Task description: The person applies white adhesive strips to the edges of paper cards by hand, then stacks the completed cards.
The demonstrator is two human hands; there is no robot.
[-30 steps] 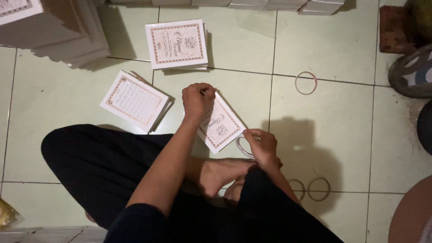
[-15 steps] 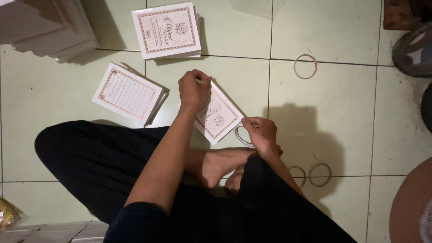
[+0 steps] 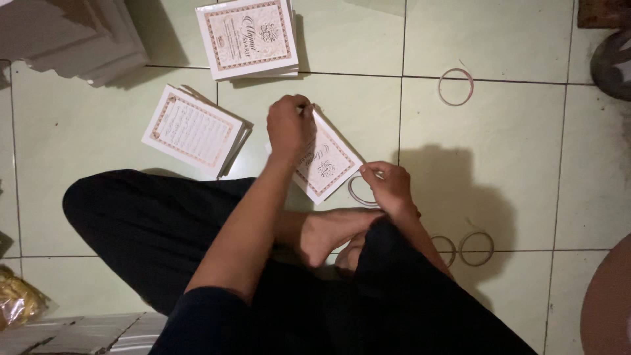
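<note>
On floor tiles, hands (image 3: 290,127) apparently band booklets (image 3: 327,160).

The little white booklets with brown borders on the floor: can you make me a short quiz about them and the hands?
1. True or false: the left hand grips the top corner of the white brown-bordered booklet.
2. What does the right hand pinch? A) thin tan rubber band B) pen C) scissors
3. How many loose rubber bands lie on the pale green floor tiles, apart from the pinched one?

Key: 1 true; 2 A; 3 three.
</note>
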